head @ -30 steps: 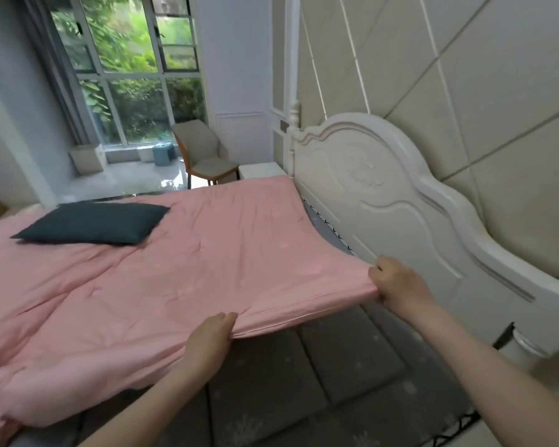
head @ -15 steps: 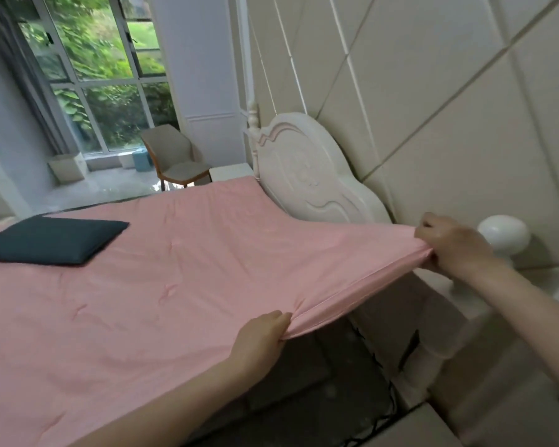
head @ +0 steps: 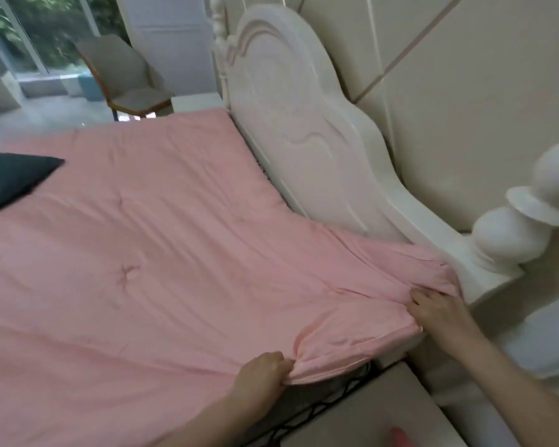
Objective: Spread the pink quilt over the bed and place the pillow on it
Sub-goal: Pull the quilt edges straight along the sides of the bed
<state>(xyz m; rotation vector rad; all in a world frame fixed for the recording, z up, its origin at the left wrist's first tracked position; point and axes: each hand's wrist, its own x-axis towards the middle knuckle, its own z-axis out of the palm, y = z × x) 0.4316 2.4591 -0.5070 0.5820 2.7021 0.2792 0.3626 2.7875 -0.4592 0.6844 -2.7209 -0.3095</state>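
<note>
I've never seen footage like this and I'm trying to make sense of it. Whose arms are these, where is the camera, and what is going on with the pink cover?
The camera sits on a person's head, looking down, so the arms are their own. A pink quilt lies spread over the bed, reaching the white headboard. The left hand pinches the quilt's near edge; the right hand rests on its bunched corner by the bedpost. A dark pillow lies on the quilt at far left. A chair stands beyond the bed.
</note>
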